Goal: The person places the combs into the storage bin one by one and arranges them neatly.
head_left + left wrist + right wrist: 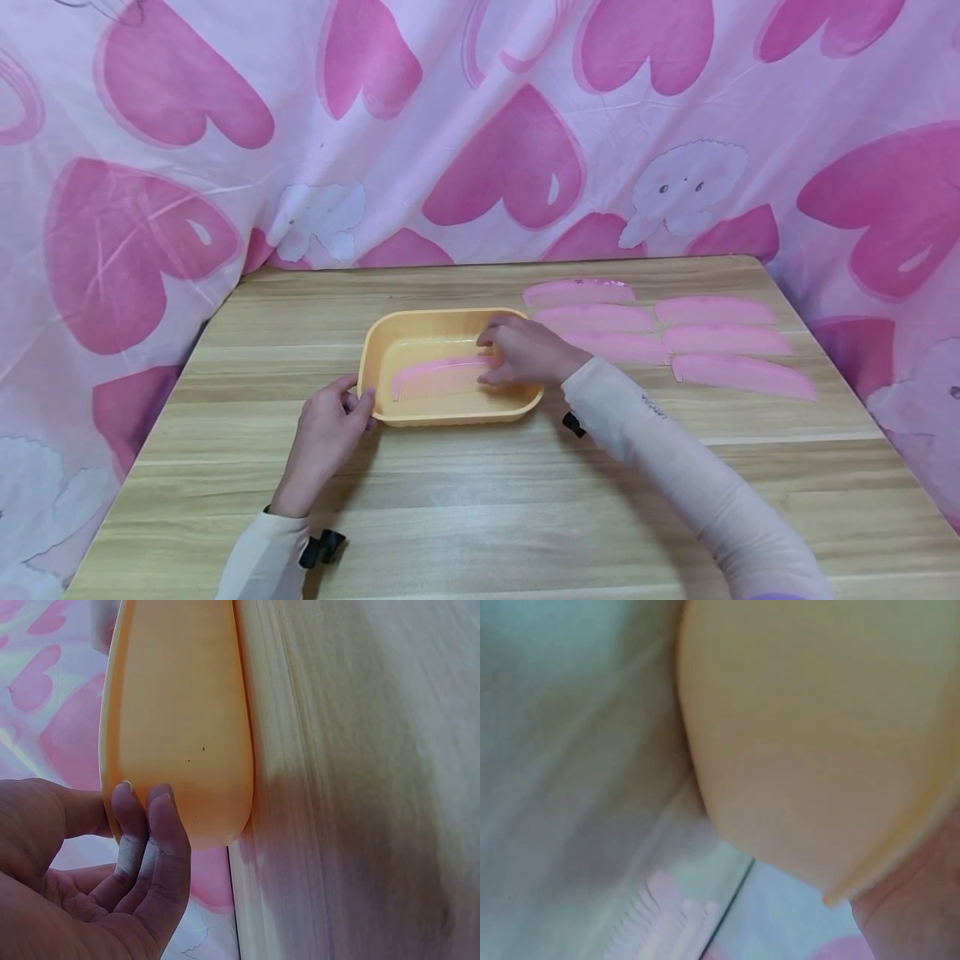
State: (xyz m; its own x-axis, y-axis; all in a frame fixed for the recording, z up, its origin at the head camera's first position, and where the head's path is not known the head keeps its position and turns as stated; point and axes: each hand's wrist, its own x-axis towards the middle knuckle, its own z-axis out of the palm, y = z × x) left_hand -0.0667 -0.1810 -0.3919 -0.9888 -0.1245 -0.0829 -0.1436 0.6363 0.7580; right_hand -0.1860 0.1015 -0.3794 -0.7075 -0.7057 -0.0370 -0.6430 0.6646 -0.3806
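Observation:
A yellow plastic tray [450,419] stands on the table, and a pink comb [438,377] lies inside it. My left hand [330,429] grips the tray's left end at the rim; in the left wrist view its curled fingers [169,840] lie against the outer wall. Over the tray's right end reaches my right hand [528,348], thumb and fingers spread apart at the comb's right end. Whether they touch the comb is hard to tell. In the right wrist view the tray wall [810,750] hides most of that hand.
Several pink combs lie in two columns right of the tray, among them a far comb [577,292] and a near right comb [742,375]. The wooden table [465,517] ends at a pink heart-patterned curtain [495,167] behind and at both sides.

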